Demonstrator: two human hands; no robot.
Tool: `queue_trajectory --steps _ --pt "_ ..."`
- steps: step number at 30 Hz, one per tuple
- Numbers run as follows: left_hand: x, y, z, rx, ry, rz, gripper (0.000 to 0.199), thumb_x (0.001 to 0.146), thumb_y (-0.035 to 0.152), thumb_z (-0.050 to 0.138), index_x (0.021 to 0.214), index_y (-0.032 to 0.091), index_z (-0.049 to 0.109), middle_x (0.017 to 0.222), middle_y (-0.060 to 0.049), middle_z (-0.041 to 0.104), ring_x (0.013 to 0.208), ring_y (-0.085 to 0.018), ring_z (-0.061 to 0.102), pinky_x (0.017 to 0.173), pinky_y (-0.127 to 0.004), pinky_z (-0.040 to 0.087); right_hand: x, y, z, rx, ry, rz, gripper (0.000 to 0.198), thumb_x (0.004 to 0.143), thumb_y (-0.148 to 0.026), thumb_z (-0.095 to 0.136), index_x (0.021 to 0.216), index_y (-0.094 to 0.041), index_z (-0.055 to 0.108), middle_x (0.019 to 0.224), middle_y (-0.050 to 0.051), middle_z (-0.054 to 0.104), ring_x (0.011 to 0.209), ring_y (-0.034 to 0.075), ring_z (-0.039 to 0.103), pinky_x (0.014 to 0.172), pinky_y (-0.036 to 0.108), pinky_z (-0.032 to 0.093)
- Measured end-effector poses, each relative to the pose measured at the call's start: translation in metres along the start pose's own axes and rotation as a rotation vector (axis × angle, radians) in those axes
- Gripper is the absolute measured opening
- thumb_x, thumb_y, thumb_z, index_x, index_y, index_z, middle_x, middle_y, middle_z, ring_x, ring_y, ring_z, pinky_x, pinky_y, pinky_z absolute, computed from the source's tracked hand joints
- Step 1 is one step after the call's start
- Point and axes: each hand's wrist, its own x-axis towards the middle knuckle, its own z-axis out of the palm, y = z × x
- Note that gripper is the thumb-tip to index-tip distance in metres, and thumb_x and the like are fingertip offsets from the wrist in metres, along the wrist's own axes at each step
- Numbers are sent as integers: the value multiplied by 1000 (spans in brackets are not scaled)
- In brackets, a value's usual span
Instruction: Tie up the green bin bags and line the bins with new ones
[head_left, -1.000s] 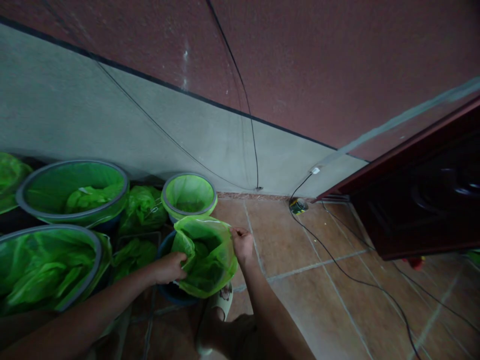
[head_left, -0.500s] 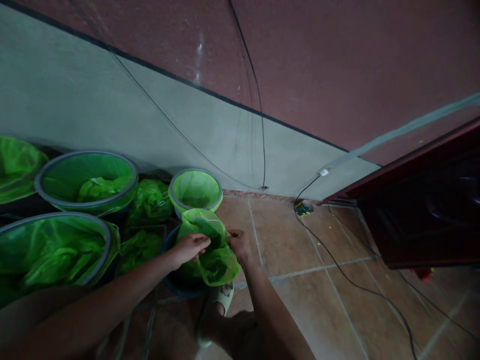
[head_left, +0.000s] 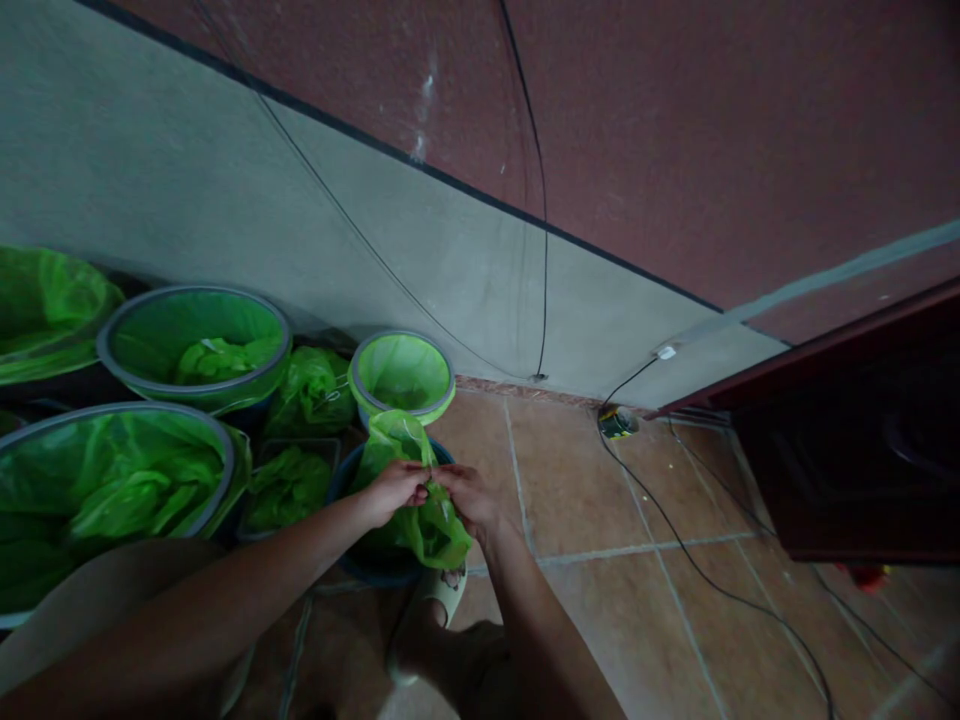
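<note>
My left hand point(head_left: 392, 488) and my right hand point(head_left: 466, 494) meet over a small dark blue bin point(head_left: 375, 565). Both pinch the gathered mouth of a thin green plastic bag point(head_left: 420, 478) that sits in that bin. The bag's top is bunched between my fingertips, and part of it hangs over the bin's right rim. Just behind stands a small grey-rimmed bin point(head_left: 403, 372) lined with a green bag. My foot in a pale sandal point(head_left: 431, 610) rests on the floor below the hands.
Several larger bins lined with green bags point(head_left: 196, 340) point(head_left: 105, 478) stand along the wall at left, with loose green bags point(head_left: 311, 390) between them. Black cables point(head_left: 697, 570) run across the tiled floor to a wall socket point(head_left: 664, 352). A dark wooden cabinet point(head_left: 855, 440) stands at right.
The bag's mouth was held wide open a second ago. My hands have come together and closed it into a bunch. The view has shifted slightly right.
</note>
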Motion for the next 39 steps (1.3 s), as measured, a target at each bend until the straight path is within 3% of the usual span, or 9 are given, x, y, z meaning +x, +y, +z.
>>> queue_trajectory --steps 7,11,15,19,23,28,31,34,39 --pt "6 -7 -5 401 30 152 20 78 28 60 60 18 60 52 3 53 51 -12 50 55 -25 38 2 -2 2 -21 144 -33 25 53 -35 76 61 -15 64 50 -3 59 46 10 51 48 23 38" --pt "7 -2 -15 787 131 233 16 70 26 64 55 20 65 51 0 58 60 -18 58 57 -27 36 -2 -25 -8 84 316 -236 22 59 -37 71 61 -18 60 60 -1 63 58 11 56 57 24 41" --pt "-8 37 -26 958 165 340 15 67 32 68 59 19 70 59 -3 67 62 -19 60 59 -28 37 -11 -57 -37 232 484 -492 26 65 -42 71 73 -20 58 93 4 72 86 16 64 74 27 46" --pt "-40 97 -49 793 98 536 28 73 43 64 76 18 76 65 -1 69 63 -16 58 59 -24 40 -25 -77 -57 419 379 -602 32 66 -41 75 74 -22 50 83 0 69 86 17 66 85 36 49" --pt "-67 130 -70 433 65 701 37 72 46 69 95 18 75 61 2 62 57 -11 51 55 -22 39 -34 -83 -48 438 247 -619 34 68 -40 78 77 -24 49 65 -7 55 60 10 54 68 27 50" --pt "-68 119 -48 433 -13 705 39 72 44 70 100 17 73 62 3 59 57 -10 49 55 -22 38 -35 -68 5 232 128 -459 37 68 -49 77 82 -23 54 58 -10 47 43 5 29 40 19 23" --pt "-63 106 -24 441 -90 714 39 77 44 64 104 16 71 66 2 60 61 -11 51 59 -23 41 -34 -47 42 54 -68 -342 45 64 -44 79 99 -23 60 58 -10 49 46 6 36 45 19 29" --pt "-57 97 -15 442 -174 684 44 83 44 55 115 16 66 72 0 63 61 -12 53 61 -24 44 -35 -35 61 -127 -128 -360 28 72 -47 71 75 -21 61 54 -8 47 47 7 37 48 20 30" --pt "-34 83 -28 556 270 653 44 86 41 49 120 16 62 95 -6 70 86 -20 64 80 -30 51 -33 -49 44 -79 45 -341 41 73 -58 65 69 -18 62 50 -6 49 43 6 34 43 21 25"
